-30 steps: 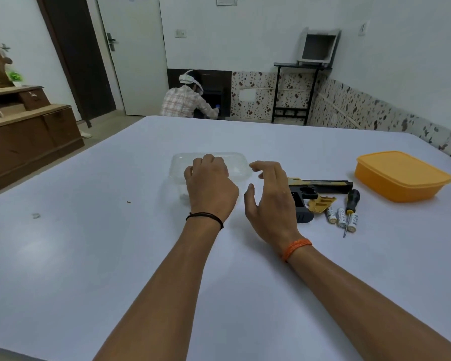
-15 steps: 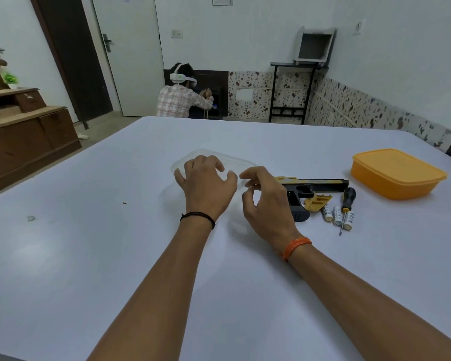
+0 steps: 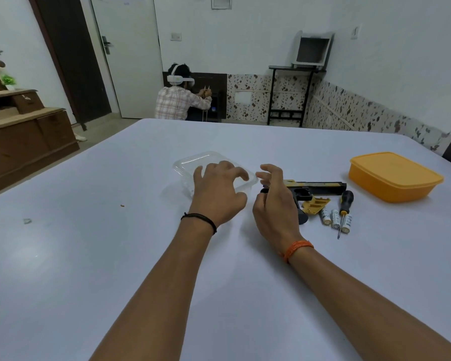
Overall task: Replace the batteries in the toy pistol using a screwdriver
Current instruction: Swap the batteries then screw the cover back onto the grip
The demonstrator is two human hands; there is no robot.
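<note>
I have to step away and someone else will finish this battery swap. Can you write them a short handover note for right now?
Left hand: fingers spread on the lid of the clear plastic container, gripping nothing.
Right hand: loosely curled, empty, beside the container's right edge.
Toy pistol lies on the white table right of the hands, its yellow battery cover seemingly off and beside it. Three batteries and the screwdriver lie next to it; orange box is farther right, closed.
Done: cover seems removed.
Left: cannot tell whether these batteries are old or new; fit new ones, screw the cover back.
</note>
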